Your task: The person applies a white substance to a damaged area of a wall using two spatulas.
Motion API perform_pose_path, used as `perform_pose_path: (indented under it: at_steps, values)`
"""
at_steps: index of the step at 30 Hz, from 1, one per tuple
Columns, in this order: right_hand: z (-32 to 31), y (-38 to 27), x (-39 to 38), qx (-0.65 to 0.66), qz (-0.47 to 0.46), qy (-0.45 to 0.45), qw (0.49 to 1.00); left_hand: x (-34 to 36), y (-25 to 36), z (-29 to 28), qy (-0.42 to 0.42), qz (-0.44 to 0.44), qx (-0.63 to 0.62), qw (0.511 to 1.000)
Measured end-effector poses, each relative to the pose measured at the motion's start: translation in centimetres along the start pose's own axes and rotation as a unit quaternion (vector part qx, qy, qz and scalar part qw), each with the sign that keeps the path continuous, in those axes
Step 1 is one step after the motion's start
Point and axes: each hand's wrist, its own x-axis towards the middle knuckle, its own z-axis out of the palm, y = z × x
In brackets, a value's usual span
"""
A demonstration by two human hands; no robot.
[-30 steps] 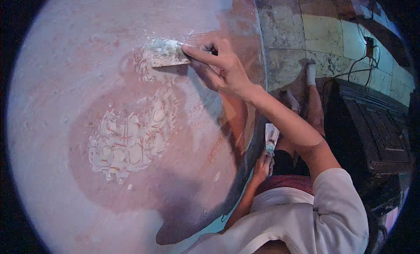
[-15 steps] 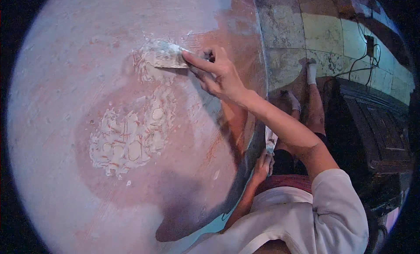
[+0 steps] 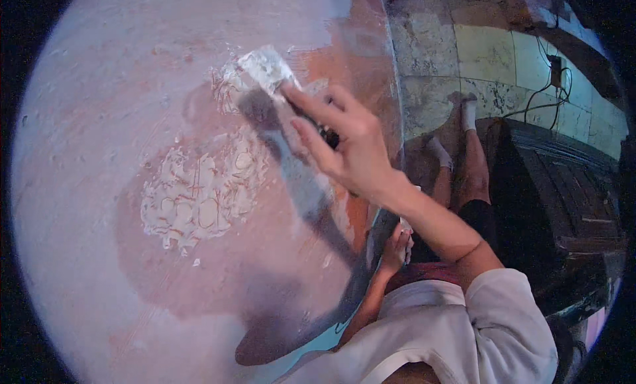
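Observation:
My right hand [image 3: 354,136] grips a putty knife [image 3: 266,66] whose broad blade is smeared with white putty. The blade points up and left, at the edge of a small patch of putty [image 3: 228,89] on the pinkish-white wall [image 3: 79,159]. Its shadow falls below it; whether it touches the wall I cannot tell. Lower on the wall is a larger, rough patch of white putty [image 3: 199,202] with reddish lines. Near my waist, my left hand [image 3: 396,248] is closed around a white-smeared flat tool [image 3: 406,223], mostly hidden behind my right forearm.
An orange-brown bare strip [image 3: 368,66] runs near the wall's right edge. Beyond are floor tiles [image 3: 487,53], my legs in white socks [image 3: 469,116], and dark panelled wooden furniture [image 3: 563,192]. A small box [image 3: 556,69] with loose black cables lies at the upper right.
My right hand has moved slightly right and down and turned the putty knife, so its blade now points upward. Less putty shows on the upper patch. My left hand has barely moved.

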Motion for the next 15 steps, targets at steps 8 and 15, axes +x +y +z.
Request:
perform_pose_path:
  at_steps: [8, 15]
  values:
    - [2.3, -1.2, -0.5, -0.001, 0.055, 0.001, 0.998, 0.6, -5.3, -0.1, 0.171, 0.440, 0.322, 0.821]
    - [2.5, -2.6, 0.9, -0.003, 0.060, -0.036, 0.998, -1.6, -4.5, -0.2, 0.008, 0.200, 0.082, 0.976]
